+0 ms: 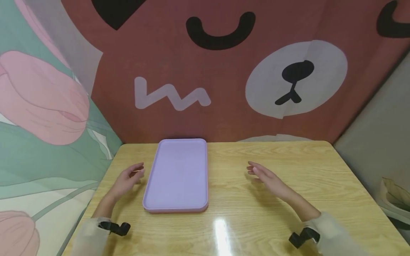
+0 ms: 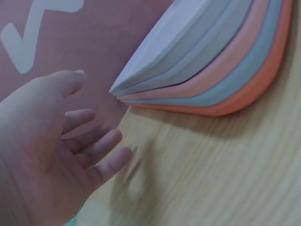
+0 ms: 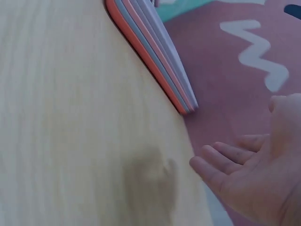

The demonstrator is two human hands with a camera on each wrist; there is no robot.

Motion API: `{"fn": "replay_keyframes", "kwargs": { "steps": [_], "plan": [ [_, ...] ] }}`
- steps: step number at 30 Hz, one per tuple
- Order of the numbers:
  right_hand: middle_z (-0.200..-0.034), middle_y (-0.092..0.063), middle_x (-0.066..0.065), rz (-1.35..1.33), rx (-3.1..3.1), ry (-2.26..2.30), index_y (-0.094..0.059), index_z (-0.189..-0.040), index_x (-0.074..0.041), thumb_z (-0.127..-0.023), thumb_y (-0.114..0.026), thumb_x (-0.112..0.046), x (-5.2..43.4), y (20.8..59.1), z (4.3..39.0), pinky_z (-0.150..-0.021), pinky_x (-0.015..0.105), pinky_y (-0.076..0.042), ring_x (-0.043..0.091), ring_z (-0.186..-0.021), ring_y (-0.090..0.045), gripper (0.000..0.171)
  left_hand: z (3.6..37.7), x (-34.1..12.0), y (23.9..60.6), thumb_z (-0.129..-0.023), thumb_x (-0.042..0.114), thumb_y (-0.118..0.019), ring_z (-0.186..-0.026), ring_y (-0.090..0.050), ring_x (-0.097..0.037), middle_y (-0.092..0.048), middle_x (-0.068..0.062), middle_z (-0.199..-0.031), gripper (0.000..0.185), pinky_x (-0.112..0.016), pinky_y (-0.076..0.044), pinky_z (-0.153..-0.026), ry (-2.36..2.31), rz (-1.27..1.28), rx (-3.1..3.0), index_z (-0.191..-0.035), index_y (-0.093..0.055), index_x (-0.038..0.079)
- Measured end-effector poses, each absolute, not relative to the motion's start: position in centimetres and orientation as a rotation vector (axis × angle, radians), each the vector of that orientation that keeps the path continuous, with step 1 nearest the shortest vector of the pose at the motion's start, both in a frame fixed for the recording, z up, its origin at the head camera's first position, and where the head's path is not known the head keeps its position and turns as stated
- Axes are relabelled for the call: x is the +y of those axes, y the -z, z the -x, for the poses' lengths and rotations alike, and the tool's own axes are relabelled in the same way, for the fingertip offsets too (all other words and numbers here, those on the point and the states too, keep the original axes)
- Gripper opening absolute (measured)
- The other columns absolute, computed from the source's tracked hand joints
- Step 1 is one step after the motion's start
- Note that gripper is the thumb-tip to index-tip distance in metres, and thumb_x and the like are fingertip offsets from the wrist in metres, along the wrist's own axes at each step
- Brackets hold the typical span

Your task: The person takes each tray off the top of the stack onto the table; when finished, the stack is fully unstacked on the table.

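A big red cloth (image 1: 224, 71) with a bear face hangs behind the desk. On the left side hangs another cloth (image 1: 41, 117), green with pink flowers.

The desk (image 1: 272, 199) is made of light wood with wavy lines in it. A bright spot of light shines near its front edge.

A stack of trays (image 1: 177, 176) lies on the desk, left of the middle. Its far end almost touches the back edge of the desk. From the head view only the top tray shows, and it is light purple. The wrist views show more trays under it in a neat pile: purple ones, a pink one, a blue-grey one, and an orange one (image 2: 254, 94) at the bottom, flat on the wood.

The left hand (image 1: 128, 177) is just beside the left side of the stack, near its middle. It does not touch the stack. Its grip is wide, with loose fingers (image 2: 99, 150) a bit bent, and it holds nothing.

The right hand (image 1: 266, 177) is on the right side of the stack, farther from it. Bare wood lies between them. Its grip is wide too, with the fingers (image 3: 221, 162) stretched toward the stack, and it holds nothing.

Each arm has a pale sleeve and a black strap (image 1: 115, 227) at the wrist.
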State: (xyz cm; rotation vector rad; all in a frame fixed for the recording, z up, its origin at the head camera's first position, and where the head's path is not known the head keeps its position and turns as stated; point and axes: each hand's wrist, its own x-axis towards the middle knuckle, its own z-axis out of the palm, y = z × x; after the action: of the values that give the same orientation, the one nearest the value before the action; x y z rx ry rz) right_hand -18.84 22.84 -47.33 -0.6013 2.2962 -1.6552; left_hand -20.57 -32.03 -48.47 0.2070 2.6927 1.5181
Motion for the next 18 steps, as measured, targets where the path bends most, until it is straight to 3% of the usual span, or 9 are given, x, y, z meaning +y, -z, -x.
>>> {"fn": "replay_keyframes", "kwargs": {
  "steps": [13, 16, 18],
  "plan": [
    [-0.148, -0.039, 0.037, 0.361, 2.128, 2.0, -0.028, -0.153, 0.012, -0.11, -0.044, -0.018, 15.3, 50.0, 18.5, -0.105, 0.049, -0.048, 0.051, -0.134, -0.045, 0.054, 18.7, -30.8, 49.0, -0.107, 0.014, -0.054, -0.101, -0.062, -0.006, -0.049, -0.037, -0.14, 0.053, -0.032, -0.059, -0.082, -1.68, -0.249, 2.533, -0.148, -0.037, -0.015],
    [-0.148, -0.038, 0.038, 0.339, 2.104, 2.032, -0.026, -0.153, 0.012, -0.109, -0.046, -0.013, 13.7, 50.3, 18.2, -0.105, 0.048, -0.048, 0.052, -0.134, -0.044, 0.055, 18.5, -30.6, 49.2, -0.106, 0.013, -0.054, -0.103, -0.063, -0.005, -0.048, -0.037, -0.142, 0.054, -0.03, -0.058, -0.083, -1.677, -0.252, 2.511, -0.148, -0.036, -0.016],
    [-0.149, -0.037, 0.038, 0.321, 2.108, 2.043, -0.026, -0.153, 0.012, -0.107, -0.049, -0.01, 12.7, 50.5, 18.0, -0.106, 0.048, -0.047, 0.051, -0.134, -0.044, 0.056, 18.4, -30.5, 49.4, -0.107, 0.013, -0.054, -0.109, -0.064, -0.013, -0.046, -0.037, -0.144, 0.054, -0.027, -0.057, -0.085, -1.65, -0.25, 2.509, -0.148, -0.036, -0.016]
  ]
}}
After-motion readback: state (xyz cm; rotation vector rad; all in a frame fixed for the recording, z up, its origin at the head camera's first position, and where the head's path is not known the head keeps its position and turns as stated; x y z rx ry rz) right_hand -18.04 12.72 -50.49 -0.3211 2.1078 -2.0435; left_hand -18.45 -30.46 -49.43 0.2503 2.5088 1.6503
